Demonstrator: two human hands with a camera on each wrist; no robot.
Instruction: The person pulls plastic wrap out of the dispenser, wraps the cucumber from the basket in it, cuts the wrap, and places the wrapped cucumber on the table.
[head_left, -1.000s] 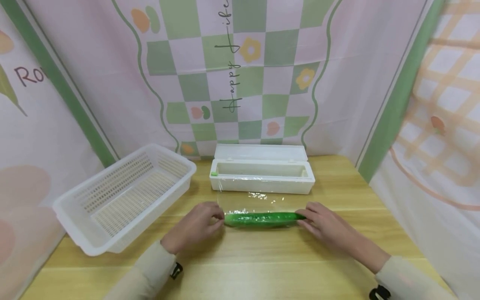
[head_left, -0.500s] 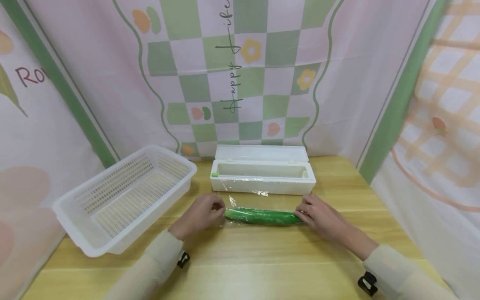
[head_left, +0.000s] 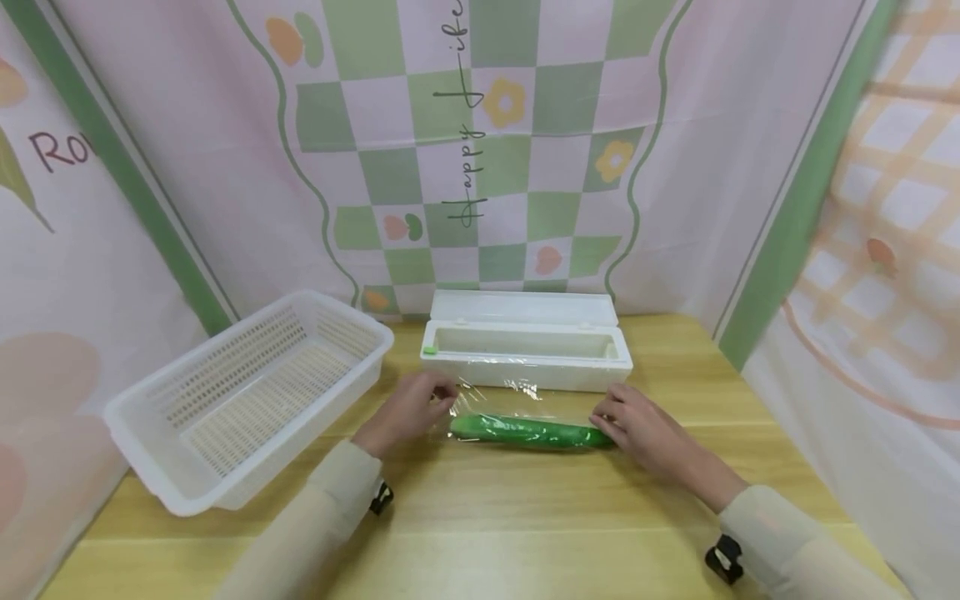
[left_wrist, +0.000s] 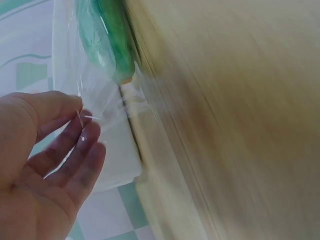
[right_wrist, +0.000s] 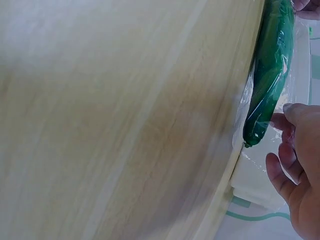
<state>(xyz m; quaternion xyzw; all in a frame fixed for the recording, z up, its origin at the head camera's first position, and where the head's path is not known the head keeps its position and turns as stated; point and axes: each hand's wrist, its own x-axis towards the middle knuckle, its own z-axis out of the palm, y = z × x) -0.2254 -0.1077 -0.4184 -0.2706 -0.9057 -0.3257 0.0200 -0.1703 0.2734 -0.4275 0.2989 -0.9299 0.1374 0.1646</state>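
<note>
On the near half of the wooden desk (head_left: 480, 517) I see a green cucumber (head_left: 528, 431) lying crosswise, loosely covered in clear cling film (head_left: 498, 398). My left hand (head_left: 406, 412) sits at its left end, fingers (left_wrist: 75, 150) slightly spread and touching the film. My right hand (head_left: 637, 427) rests at its right end, fingers relaxed against the wrap. I judge the thin film could bunch or cling to itself if pulled unevenly. Behind, the white film dispenser box (head_left: 525, 350) stands open. At left, a white perforated basket (head_left: 247, 392) holds nothing.
</note>
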